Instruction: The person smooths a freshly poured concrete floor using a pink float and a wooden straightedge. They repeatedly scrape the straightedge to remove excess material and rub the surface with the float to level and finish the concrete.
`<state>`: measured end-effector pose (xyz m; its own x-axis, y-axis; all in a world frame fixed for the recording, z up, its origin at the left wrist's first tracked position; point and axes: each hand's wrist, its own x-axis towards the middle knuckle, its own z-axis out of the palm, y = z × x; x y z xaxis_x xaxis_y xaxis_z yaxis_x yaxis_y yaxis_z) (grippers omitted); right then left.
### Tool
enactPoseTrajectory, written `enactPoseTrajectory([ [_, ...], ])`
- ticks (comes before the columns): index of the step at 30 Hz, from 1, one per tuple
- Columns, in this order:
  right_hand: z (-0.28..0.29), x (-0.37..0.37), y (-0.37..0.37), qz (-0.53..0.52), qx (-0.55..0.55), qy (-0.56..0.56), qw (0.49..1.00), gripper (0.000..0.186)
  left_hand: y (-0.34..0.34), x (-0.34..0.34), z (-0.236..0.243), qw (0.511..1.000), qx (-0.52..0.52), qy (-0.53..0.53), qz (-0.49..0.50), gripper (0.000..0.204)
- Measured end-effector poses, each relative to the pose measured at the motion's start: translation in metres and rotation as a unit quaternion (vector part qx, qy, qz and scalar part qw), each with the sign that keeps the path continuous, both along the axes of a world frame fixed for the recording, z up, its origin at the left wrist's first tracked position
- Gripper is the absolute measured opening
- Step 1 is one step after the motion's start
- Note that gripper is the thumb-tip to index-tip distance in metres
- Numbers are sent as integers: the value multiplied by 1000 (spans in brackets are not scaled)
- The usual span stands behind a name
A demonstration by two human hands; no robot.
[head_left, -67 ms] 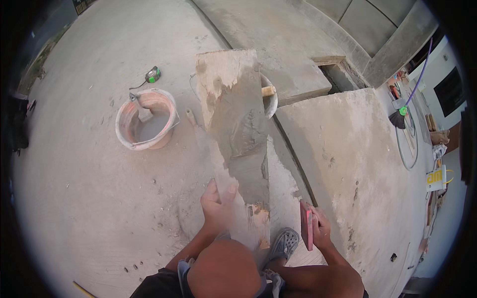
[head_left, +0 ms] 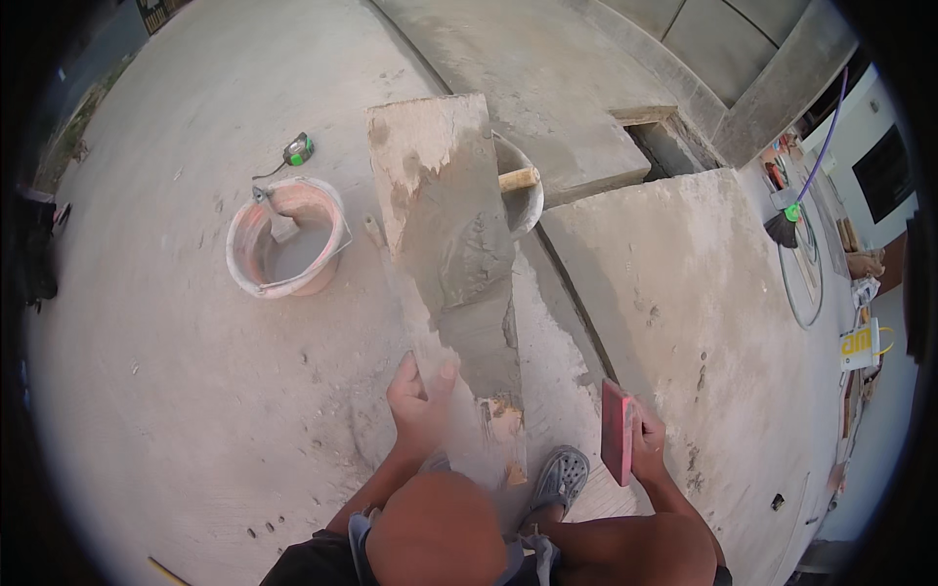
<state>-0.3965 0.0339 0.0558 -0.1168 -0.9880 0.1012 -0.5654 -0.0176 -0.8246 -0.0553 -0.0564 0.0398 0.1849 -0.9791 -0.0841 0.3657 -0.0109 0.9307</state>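
Note:
My left hand (head_left: 418,405) grips the left edge of a long mortar-smeared board (head_left: 410,146), its thumb and fingers blurred where they meet it. Wet grey mortar (head_left: 474,264) lies along the board's middle, with a mound near its centre. My right hand (head_left: 647,439) is wrapped round the back of a red rectangular float (head_left: 616,433), held upright to the right of the board. Partly hidden behind the board is a round pan (head_left: 530,203) with a wooden handle (head_left: 519,180) across it. A small tool handle (head_left: 373,231) shows beside the board's left edge.
A pinkish bucket (head_left: 336,210) of cloudy water stands on the left, a brush (head_left: 282,227) inside. Beyond it lies a tape measure (head_left: 298,149). A raised concrete slab (head_left: 674,293) borders a groove on the right, near an open pit (head_left: 664,156). A broom (head_left: 785,230) stands farther right.
The board's far end has swung left, uncovering more of the pan. My right hand has moved slightly right and turned the float, so more of its red face shows.

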Motion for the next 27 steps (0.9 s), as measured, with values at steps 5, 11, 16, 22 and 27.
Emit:
enactPoseTrajectory([
  [5, 102, 0, -82, 12, 184, -193, 964, 35, 1, 29, -15, 995, 6, -84, 49, 30],
  [11, 109, 6, -136, 92, 212, -82, 970, 39, -79, 36, 10, 993, 9, -117, 27, 38],
  [16, 54, 9, -137, 120, 177, -151, 965, 42, -204, 43, 34, 984, 25, -172, -48, 44],
  [22, -18, -25, -126, 11, 253, -383, 888, 44, -315, 51, 16, 963, 118, -224, -94, 51],
  [27, -56, -53, -124, -74, 271, -623, 730, 45, -338, 58, 17, 748, 166, -631, -120, 49],
])
